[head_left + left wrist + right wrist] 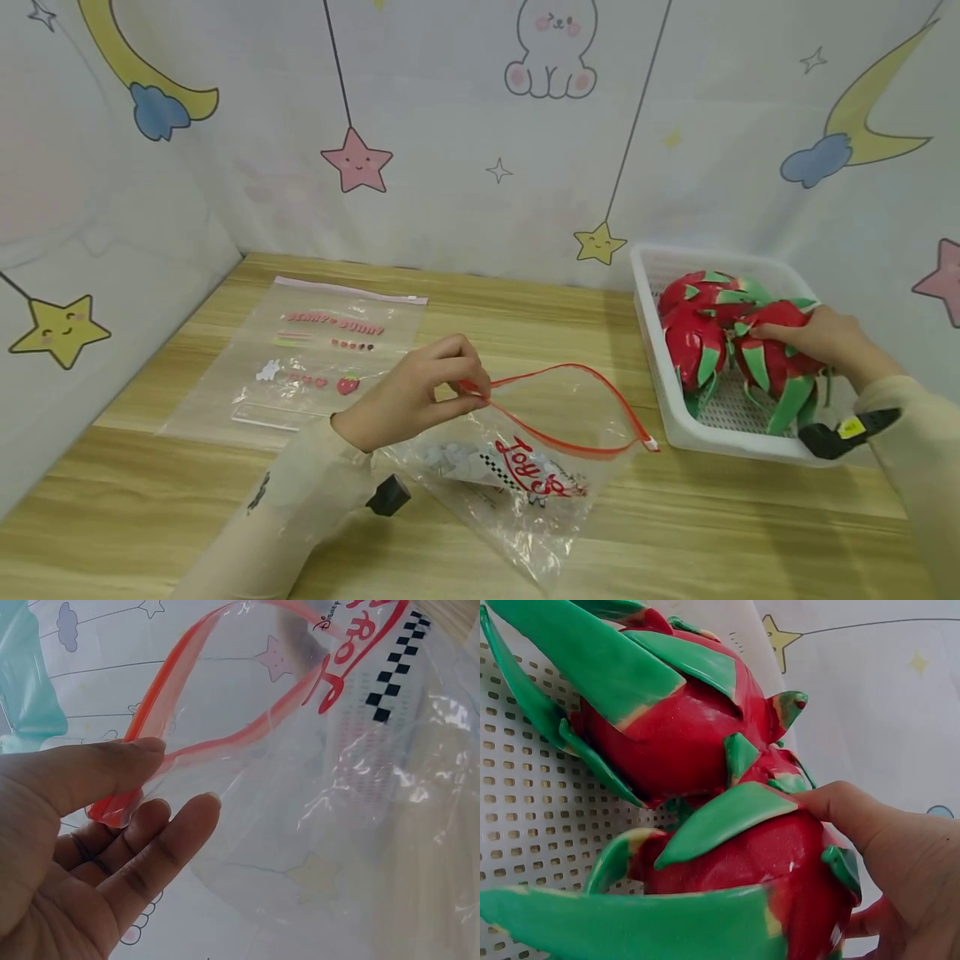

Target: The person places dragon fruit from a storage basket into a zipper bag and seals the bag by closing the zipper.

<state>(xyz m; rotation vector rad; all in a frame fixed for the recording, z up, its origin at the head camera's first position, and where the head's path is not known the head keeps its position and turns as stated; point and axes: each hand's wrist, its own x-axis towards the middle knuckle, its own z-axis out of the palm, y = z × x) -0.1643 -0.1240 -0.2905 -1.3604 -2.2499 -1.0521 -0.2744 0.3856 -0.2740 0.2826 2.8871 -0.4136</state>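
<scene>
My left hand (pixel 416 396) pinches one end of the red zip edge of a clear zip-lock bag (pixel 517 508). The bag's mouth gapes, and red lettering with a black checker strip shows on its side. Inside the white basket (pixel 750 446), my right hand (pixel 843 342) grips a red dragon fruit (pixel 772 358) with green scales. The right wrist view shows the thumb (pixel 840 814) on the near side of this fruit, with the other fingers mostly hidden behind it. Two more dragon fruits, one at the left (pixel 693 346) and one behind (pixel 708 292), lie against it.
Flat on the wooden table (pixel 487 292), a second clear zip bag (pixel 247 358) with a pink top edge and strawberry prints lies at the left. A white cloth backdrop (pixel 450 75) with stars and moons stands behind and at both sides.
</scene>
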